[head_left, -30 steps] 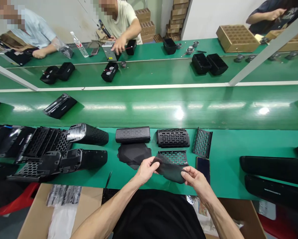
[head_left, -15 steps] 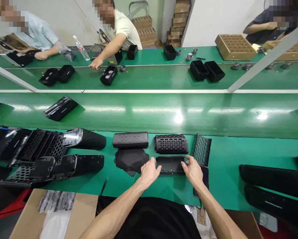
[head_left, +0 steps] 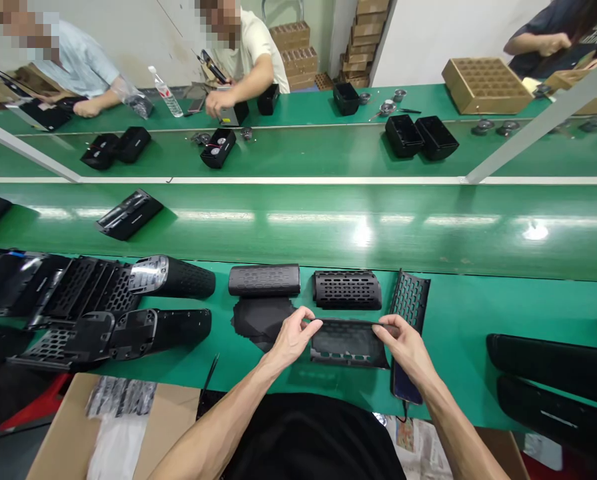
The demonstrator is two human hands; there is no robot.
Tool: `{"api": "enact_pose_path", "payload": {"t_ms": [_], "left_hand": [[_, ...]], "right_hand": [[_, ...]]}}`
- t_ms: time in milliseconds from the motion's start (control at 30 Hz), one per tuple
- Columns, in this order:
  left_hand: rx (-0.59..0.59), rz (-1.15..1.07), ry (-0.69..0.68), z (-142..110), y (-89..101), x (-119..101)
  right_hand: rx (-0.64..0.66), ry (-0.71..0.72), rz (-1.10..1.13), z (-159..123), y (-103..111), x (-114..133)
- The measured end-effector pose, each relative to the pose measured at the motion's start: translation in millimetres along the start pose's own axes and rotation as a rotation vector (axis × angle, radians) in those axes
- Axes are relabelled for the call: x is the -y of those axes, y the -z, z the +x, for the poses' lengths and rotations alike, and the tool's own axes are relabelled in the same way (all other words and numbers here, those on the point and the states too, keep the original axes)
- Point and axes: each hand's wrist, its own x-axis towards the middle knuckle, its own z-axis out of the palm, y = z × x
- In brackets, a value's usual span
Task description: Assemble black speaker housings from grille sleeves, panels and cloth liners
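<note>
Left hand [head_left: 292,335] and right hand [head_left: 402,341] have shifted to the far corners, pinching the mesh [head_left: 348,338] over the grille [head_left: 371,364] on the bench [head_left: 458,320]; lining seems underway, calling next for flush, even seating.

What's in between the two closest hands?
In the head view, a black slotted panel with dark mesh against it lies between the left hand and right hand.

Remotely, I see a phone [head_left: 404,387] right of the grille panel [head_left: 349,362]. Fabric sheets [head_left: 258,321] lie left, another grille [head_left: 347,290] behind.
</note>
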Motion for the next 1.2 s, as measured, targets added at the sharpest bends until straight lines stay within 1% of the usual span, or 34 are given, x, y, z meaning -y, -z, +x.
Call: {"api": "enact_pose_path", "payload": {"t_ms": [100, 200, 267, 333, 433, 533, 600, 733, 800, 933, 1067, 1200], "left_hand": [[0.017, -0.207, -0.008, -14.7, 8.7, -4.3], [0.015, -0.446, -0.025, -27.1, 14.8, -11.8], [0.023, -0.509, -0.021, -35.4, 20.2, -17.9], [0.036, -0.526, -0.009, -44.0, 26.6, -24.4], [0.053, -0.518, 0.011, -55.9, 35.3, -33.7], [0.067, -0.504, 0.020, -64.0, 40.1, -41.1], [0.064, -0.491, 0.018, -66.6, 40.5, -44.0], [0.008, -0.435, 0.004, -67.8, 37.8, -45.1], [-0.003, -0.397, 0.010, -68.1, 36.9, -44.8], [0.015, -0.319, 0.041, -69.3, 39.4, -47.0], [0.010, -0.194, 0.055, -68.8, 44.5, -52.9], [-0.058, 0.011, 0.049, -66.8, 46.8, -61.3]], "right_hand": [[0.108, -0.030, 0.211, -27.3, 1.1, 12.0], [0.175, -0.054, 0.361, -48.8, -1.8, 21.5], [0.203, -0.077, 0.433, -59.5, -1.4, 26.9], [0.235, -0.116, 0.507, -69.1, 1.2, 32.1], [0.281, -0.170, 0.585, -82.7, 5.8, 39.1], [0.290, -0.168, 0.572, -93.4, 6.5, 42.6], [0.257, -0.152, 0.522, -97.6, 3.9, 42.7], [0.151, -0.167, 0.444, -101.8, -5.1, 42.8], [0.138, -0.186, 0.455, -103.8, -8.6, 43.8], [0.140, -0.188, 0.488, -108.7, -10.5, 44.8], [0.156, -0.171, 0.486, -111.6, -11.0, 42.6], [0.156, -0.120, 0.455, -112.5, -15.1, 40.1]]}}
